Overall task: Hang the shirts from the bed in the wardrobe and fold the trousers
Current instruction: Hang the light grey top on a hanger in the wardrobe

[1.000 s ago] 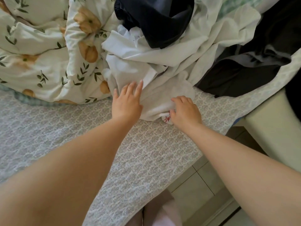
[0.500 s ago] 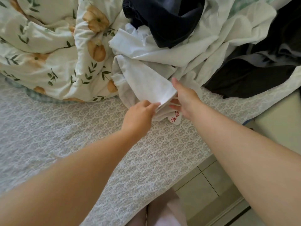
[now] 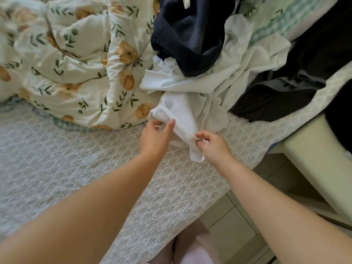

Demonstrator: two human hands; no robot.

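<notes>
- We look down from head height at a bed covered in a pale grey spread with a small repeating medallion pattern.
- Our two bare forearms reach forward from the bottom corners toward a pile of clothes lying at the bed's right side, close to its edge.
- The left hand has its thumb and fingers curled around a fold of a crumpled white garment, pinching the cloth between them.
- The right hand, just to the right and slightly lower, pinches a lower edge of the same white garment between thumb and fingertips; a corner of cloth hangs down beside that hand onto the spread.
- We cannot tell from its crumpled shape which kind of garment it is.
- The white garment lies at the front of the pile, resting on the bed and running back under more white cloth behind it.
- A navy garment lies on top of the white cloth, farther back.
- A black garment spreads to the right of the pile, touching the white cloth.
- A bunched cream duvet printed with orange flowers and green leaves fills the upper left, beside the pile.
- At lower right, past the bed's edge, we see pale floor tiles and a cream-coloured piece of furniture.
</notes>
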